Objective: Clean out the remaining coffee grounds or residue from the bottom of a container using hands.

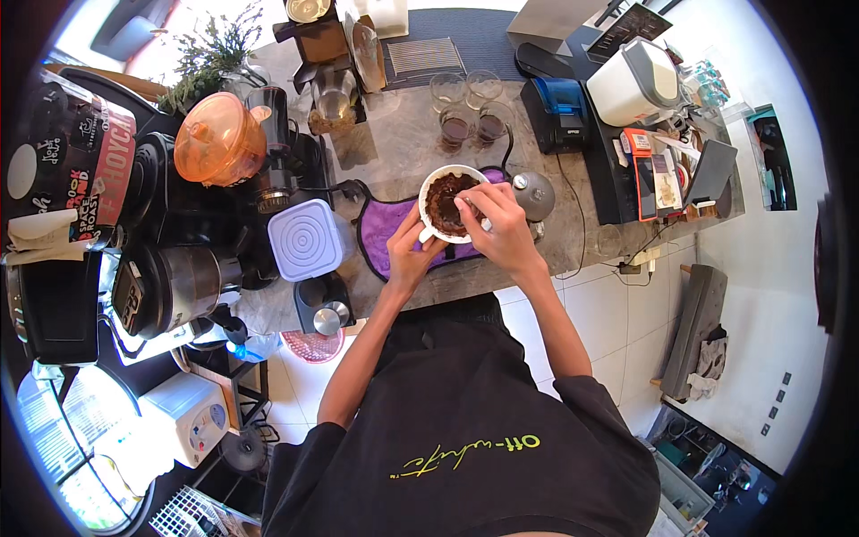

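Observation:
My left hand (pixel 411 252) supports a white cup (pixel 424 209) from its near left side, close to the handle. Dark brown, wet-looking coffee grounds (pixel 444 201) coat the inside of the cup. Over the cup's right rim, my right hand (pixel 495 211) has its thumb and fingertips bunched above the grounds; whether they pinch something small is hidden. A purple cloth with black edging (pixel 386 231) lies on the counter below. Just right of my right hand stands a grey metal kettle (pixel 535 196). Beyond the cup, one glass (pixel 455 129) and another glass (pixel 492 126) contain dark liquid.
Two more glasses (pixel 466 88) stand farther back on the counter (pixel 396 151). Leftward are a lavender-lidded container (pixel 305 240) and an orange lidded bowl (pixel 218 137). A black-and-blue printer (pixel 557 113) and its hanging cable (pixel 578 215) lie to the right.

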A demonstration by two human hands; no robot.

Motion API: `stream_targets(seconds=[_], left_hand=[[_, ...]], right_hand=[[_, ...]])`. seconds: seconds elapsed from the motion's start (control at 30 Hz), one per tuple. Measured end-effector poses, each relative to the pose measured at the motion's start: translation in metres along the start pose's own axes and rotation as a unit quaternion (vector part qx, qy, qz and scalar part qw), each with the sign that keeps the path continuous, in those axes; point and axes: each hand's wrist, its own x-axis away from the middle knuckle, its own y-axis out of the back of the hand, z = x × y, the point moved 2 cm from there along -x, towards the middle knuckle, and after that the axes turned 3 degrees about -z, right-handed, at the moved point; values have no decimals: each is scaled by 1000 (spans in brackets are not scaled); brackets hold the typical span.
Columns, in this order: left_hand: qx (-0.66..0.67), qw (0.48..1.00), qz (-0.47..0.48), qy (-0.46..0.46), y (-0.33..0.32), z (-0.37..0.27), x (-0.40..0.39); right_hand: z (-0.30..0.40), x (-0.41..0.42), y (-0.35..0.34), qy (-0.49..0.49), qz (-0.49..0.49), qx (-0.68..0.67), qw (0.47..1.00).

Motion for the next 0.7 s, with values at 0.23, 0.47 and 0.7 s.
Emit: stream_targets(seconds=[0.23, 0.47, 0.7], left_hand=[[-2, 1000, 0, 7, 0, 0, 1], [0, 999, 9, 35, 0, -2, 1], [-2, 1000, -2, -5, 0, -1, 0]], right_hand=[[1, 0, 1, 7, 5, 15, 1000], [0, 0, 3, 12, -9, 23, 1000], [1, -1, 3, -1, -14, 4, 1000]])
